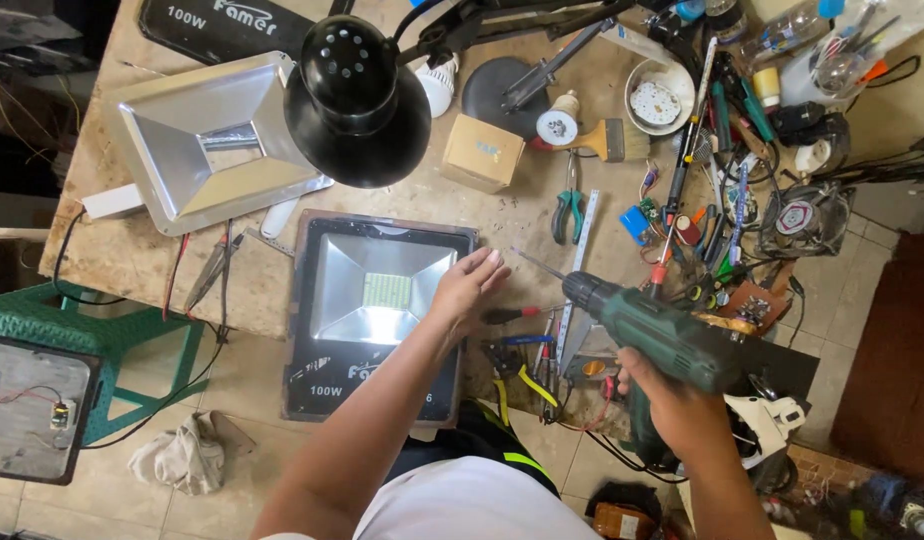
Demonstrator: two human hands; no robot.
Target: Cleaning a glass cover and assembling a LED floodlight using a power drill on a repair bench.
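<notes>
A black floodlight housing (332, 370) with a silver reflector and LED panel lies at the bench's front edge. My left hand (467, 285) rests flat on its right rim, fingers pointing up and right. My right hand (672, 400) grips a green cordless drill (652, 325) by the handle. The drill's long bit (537, 262) points up and left toward the housing's upper right corner and stops just short of my left fingertips.
A black desk lamp (357, 100) hangs over the bench. A loose silver reflector (212, 140) lies at the left. Pliers (569, 210), a small cardboard box (482, 152), a brush, screwdrivers and several tools crowd the right side. A green stool (92, 340) stands below left.
</notes>
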